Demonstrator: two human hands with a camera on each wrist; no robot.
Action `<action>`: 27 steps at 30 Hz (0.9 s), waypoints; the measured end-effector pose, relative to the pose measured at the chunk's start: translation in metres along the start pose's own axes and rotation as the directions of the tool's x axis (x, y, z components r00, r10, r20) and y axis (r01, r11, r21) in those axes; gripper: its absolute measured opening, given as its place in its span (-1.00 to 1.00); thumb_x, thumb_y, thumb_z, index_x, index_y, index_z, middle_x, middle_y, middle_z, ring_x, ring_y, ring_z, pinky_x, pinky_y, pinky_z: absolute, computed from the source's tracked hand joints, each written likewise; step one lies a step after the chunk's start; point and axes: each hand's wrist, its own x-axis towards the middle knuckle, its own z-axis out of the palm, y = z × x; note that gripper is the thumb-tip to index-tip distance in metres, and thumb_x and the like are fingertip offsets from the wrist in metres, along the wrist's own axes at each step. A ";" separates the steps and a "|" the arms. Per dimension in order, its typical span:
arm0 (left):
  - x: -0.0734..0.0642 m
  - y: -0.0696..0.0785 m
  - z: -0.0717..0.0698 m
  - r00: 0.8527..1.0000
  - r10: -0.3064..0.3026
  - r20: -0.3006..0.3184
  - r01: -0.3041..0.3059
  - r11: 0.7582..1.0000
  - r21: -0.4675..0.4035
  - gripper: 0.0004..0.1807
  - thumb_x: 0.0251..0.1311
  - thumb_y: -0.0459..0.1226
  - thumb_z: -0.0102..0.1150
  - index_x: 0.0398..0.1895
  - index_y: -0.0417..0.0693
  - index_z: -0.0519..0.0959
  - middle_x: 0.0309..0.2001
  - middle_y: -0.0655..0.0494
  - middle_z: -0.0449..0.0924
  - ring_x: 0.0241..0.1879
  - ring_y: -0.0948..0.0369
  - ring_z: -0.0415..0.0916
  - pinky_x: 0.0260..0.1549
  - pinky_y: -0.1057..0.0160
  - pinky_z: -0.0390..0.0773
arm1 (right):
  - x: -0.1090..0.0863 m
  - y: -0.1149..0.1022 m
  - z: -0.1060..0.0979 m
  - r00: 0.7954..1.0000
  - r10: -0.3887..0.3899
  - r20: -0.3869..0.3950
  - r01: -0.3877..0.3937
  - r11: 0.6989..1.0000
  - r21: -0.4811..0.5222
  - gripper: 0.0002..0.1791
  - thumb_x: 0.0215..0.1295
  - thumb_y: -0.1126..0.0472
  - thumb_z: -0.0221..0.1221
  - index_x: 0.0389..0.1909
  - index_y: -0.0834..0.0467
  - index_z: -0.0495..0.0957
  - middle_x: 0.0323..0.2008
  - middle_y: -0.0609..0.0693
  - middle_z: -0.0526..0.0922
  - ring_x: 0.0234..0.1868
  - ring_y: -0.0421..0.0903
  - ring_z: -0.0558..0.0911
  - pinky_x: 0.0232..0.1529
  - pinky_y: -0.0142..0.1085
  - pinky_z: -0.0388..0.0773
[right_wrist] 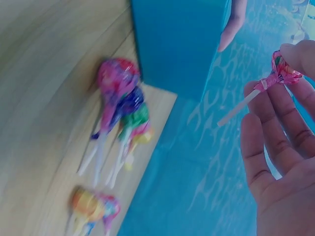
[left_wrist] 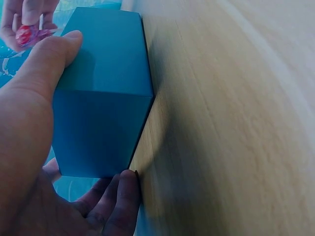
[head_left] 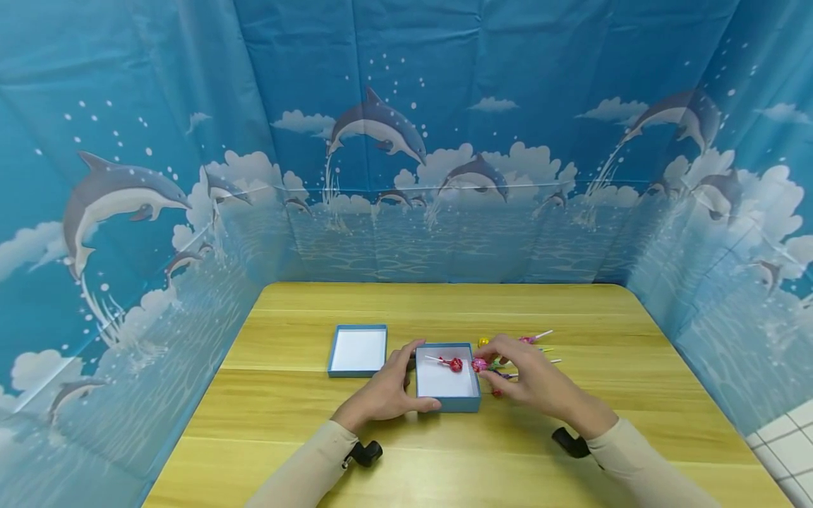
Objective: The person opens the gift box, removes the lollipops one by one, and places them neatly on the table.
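Observation:
A blue box [head_left: 447,405] with a white inside stands open-topped on the table, and a red lollipop [head_left: 455,365] lies in it. The left hand [head_left: 385,392] grips the box around its left side, thumb on the near wall and fingers at the far left corner. Just above the box's right edge, the right hand [head_left: 532,376] pinches a pink lollipop [right_wrist: 280,71] by its wrapped head between thumb and fingers; its white stick points away from the palm in the right wrist view. Several more lollipops [right_wrist: 118,83] lie on the table right of the box, partly hidden by the right hand.
A shallow blue-rimmed lid [head_left: 358,351], white inside, lies on the wooden table [head_left: 286,423] to the left of the box. A blue dolphin-print curtain [head_left: 406,233] surrounds the table's back and sides.

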 end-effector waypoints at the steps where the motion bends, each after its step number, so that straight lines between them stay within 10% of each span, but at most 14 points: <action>1: 0.000 0.000 0.000 1.000 -0.001 0.000 0.001 1.000 -0.002 0.37 0.33 0.25 0.68 0.98 0.21 -0.03 0.68 -0.18 0.36 0.42 0.03 0.51 0.47 -0.21 0.59 | -0.002 0.001 -0.002 1.000 0.006 -0.002 -0.006 1.000 -0.011 -0.58 0.47 0.35 0.57 0.23 -0.05 0.77 0.06 -0.23 0.82 -0.02 -0.30 0.78 0.00 -0.18 0.85; 27: 0.000 0.000 0.000 1.000 0.010 0.000 -0.010 1.000 -0.020 0.37 0.32 0.23 0.70 0.97 0.20 -0.01 0.67 -0.17 0.36 0.24 0.06 0.48 0.32 -0.08 0.59 | -0.076 0.056 -0.036 0.985 0.164 -0.053 -0.172 0.954 -0.245 -0.62 0.30 0.37 0.67 0.08 0.08 0.83 -0.06 -0.17 0.85 -0.14 -0.17 0.83 -0.18 -0.19 0.79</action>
